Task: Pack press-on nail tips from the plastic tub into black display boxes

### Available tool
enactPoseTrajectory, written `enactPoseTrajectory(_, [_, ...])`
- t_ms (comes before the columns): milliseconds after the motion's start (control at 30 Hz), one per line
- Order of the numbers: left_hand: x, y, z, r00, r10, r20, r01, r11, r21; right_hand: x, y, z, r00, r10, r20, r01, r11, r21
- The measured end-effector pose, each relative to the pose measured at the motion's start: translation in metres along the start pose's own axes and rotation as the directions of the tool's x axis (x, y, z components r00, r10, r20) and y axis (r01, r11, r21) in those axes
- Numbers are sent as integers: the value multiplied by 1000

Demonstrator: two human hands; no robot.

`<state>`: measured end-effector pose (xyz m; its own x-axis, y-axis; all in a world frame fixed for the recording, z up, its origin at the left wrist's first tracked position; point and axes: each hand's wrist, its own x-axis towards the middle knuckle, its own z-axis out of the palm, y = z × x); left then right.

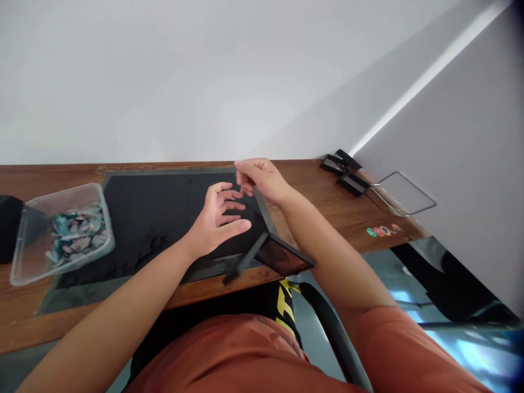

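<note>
Left hand (223, 215) is spread wide, nothing in it, above the mat (151, 204); right hand (262, 177) is just beside it, fingers half curled, can't tell if it pinches anything. Black case (284, 257) is at the table's (305, 188) near edge by the right forearm; best keep that arm clear, fingertips light.

"What is cut off?"
"At left, a black object (9, 229) is cropped by the edge."
"And blurred?"
"The near black-framed panel (283, 256). The black mat (153, 210) is partly hidden by the left hand (219, 219); the coloured discs (385, 230) at right are too small to be read."
</note>
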<state>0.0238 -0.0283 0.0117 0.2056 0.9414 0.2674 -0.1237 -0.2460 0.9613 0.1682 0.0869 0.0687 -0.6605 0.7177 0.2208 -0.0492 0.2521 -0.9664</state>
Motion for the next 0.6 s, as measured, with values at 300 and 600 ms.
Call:
enactPoseTrajectory(300, [-9, -12, 11, 984, 0, 176, -85, 875, 477, 18, 62, 17, 865, -197, -462, 127, 976, -178])
enactPoseTrajectory(600, [-20, 8, 32, 800, -3, 600, -120, 979, 165, 6, 73, 20, 876, -159, -456, 53, 970, -238])
